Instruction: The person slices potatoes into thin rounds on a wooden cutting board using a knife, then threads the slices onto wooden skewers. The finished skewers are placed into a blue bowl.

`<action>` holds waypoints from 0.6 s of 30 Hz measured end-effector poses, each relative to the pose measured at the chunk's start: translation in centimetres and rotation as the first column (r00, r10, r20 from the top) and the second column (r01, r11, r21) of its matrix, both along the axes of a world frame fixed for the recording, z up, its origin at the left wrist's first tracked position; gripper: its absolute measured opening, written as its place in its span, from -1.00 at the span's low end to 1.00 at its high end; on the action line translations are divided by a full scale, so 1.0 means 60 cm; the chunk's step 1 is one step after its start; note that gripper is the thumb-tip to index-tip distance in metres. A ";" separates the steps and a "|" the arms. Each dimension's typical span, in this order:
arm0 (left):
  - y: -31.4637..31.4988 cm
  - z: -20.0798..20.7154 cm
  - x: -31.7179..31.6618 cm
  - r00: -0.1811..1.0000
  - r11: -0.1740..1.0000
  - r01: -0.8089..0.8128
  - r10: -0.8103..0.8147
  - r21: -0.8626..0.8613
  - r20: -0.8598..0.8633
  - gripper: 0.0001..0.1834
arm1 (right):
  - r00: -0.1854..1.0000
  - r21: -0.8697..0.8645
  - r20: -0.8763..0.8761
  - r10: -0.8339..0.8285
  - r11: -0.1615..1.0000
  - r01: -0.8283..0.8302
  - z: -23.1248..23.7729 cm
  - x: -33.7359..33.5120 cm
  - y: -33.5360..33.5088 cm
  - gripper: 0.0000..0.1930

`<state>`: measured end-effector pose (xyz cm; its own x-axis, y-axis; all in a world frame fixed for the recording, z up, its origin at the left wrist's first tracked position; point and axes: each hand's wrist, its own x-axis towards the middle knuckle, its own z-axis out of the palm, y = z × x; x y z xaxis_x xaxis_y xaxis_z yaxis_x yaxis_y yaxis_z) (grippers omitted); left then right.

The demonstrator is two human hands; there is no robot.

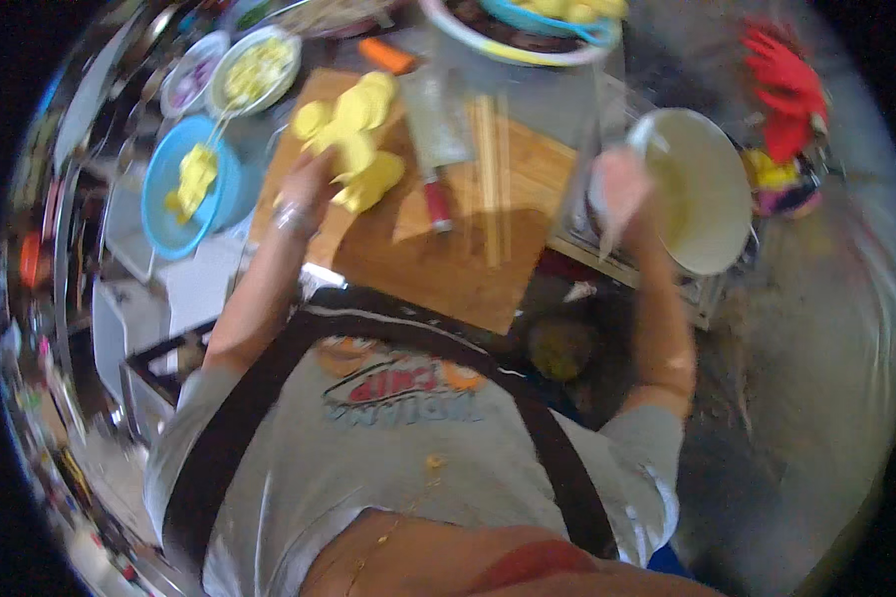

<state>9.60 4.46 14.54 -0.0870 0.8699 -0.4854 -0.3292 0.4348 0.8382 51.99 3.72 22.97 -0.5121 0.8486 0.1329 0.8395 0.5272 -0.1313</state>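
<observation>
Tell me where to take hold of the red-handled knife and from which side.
By the red handle, probably from the person's side: the knife seems to lie flat, handle toward the person, broad blade pointing away.

Kitchen workspace, identified by cutting board (388, 254), yellow slices (353, 124) and red-handled knife (434, 139) (centre), 2 white bowls (290, 82) of chopped food (254, 75) (upper left), and pot (719, 194) (right).

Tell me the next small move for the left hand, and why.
Probably draw the yellow slices together with the left hand: it is right at them, they lie spread over the board, and the knife lies beside them. The right hand, blurred, is by the pot.
</observation>
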 end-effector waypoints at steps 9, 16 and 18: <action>0.036 0.013 -0.010 1.000 0.987 0.028 -0.028 0.161 -0.002 -0.79 | 0.793 -0.447 -0.401 -0.458 0.854 0.267 -0.112 -0.380 -0.205 -0.59; 0.049 -0.023 -0.072 0.995 0.968 0.102 -0.101 0.228 -0.017 -0.82 | 0.835 -0.336 -0.418 -0.357 0.915 0.223 -0.114 -0.450 -0.240 -0.59; 0.048 -0.031 -0.086 1.000 0.981 0.027 -0.030 0.194 0.008 -0.82 | 0.847 -0.312 -0.409 -0.339 0.924 0.220 -0.117 -0.464 -0.248 -0.59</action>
